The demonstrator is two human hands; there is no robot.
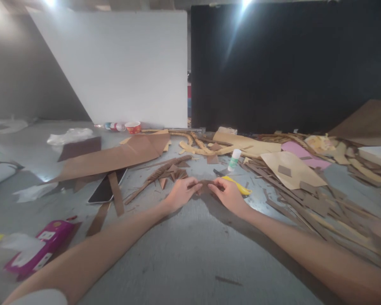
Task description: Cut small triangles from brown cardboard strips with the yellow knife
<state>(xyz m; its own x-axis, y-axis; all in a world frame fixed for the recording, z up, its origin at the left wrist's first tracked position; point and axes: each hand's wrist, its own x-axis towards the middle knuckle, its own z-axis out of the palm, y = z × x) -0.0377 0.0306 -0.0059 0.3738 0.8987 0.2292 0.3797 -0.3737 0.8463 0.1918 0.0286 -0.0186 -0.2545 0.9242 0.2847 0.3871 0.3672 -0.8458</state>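
Between my hands is a small piece of brown paper [205, 186], pinched from both sides just above the grey table [184, 250]. My left hand [183, 192] is closed on its left edge, thumb against fingers. On the opposite edge, my right hand [230, 195] grips it the same way. Just past my right hand lies a yellow-handled tool [239, 186], partly hidden by that hand; its kind I cannot make out. A glue stick [234, 160] with a white cap stands tilted behind it. Left of my left hand rests a wrapped brown paper twist [158, 173] with folded pointed pieces [174, 173].
A phone [104, 188] lies under brown paper strips at left, near a large brown sheet [114, 156]. A purple pack [47, 245] sits front left. Brown scraps [314, 203] and a tan sheet [292, 169] spread over the right. White [130, 63] and black [288, 67] panels stand behind.
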